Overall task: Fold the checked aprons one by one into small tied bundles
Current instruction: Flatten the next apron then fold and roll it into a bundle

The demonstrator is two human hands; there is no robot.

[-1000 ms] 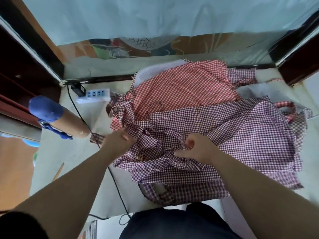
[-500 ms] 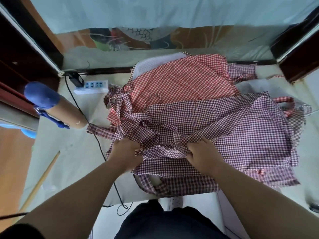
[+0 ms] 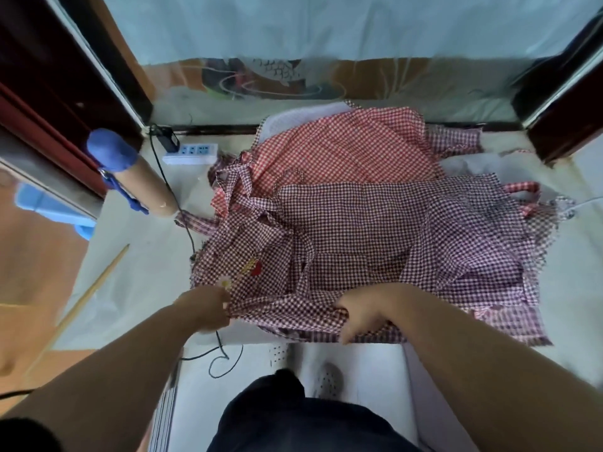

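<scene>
A dark maroon checked apron (image 3: 375,236) lies spread on top of the pile, with a small flower and red patch showing near its left side. Under it, further back, lies a red checked apron (image 3: 339,148). My left hand (image 3: 205,309) pinches the maroon apron's near left edge at the table's front. My right hand (image 3: 365,313) grips the same near edge further right, fingers curled into the cloth. Tangled ties (image 3: 235,187) bunch at the pile's left.
A pale table (image 3: 137,262) carries the pile. At the left stand a cardboard roll with a blue cap (image 3: 130,171), a white power strip (image 3: 191,153) with a black cable (image 3: 186,223), and a wooden stick (image 3: 85,298). Dark wooden frames flank both sides.
Both hands have pulled the maroon apron's edge toward me to the table's front. The apron now lies flatter and wider, with its flower patch uncovered.
</scene>
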